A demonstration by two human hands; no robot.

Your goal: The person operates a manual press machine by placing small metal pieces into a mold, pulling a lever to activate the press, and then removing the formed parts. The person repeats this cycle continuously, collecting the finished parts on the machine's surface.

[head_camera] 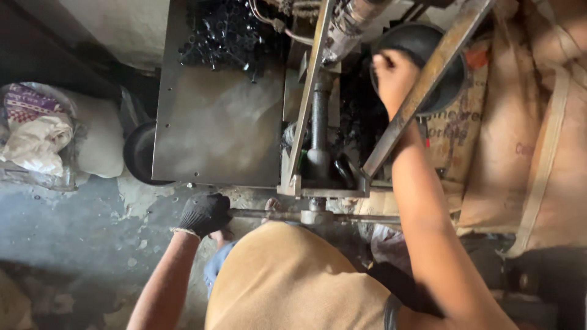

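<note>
My gloved left hand (205,214) is clamped on the near end of a steel handle bar (287,216), which runs sideways to my right. Farther off, my bare right hand (394,73), fingers curled together, reaches into a black pan (449,85) beyond the press frame (422,91).

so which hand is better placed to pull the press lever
Left. The gloved left hand is wrapped around the lever, while the right hand reaches up over the black bowl, far from it.

Horizontal steel bar (275,215) held; black bowl (449,79) behind.
</note>
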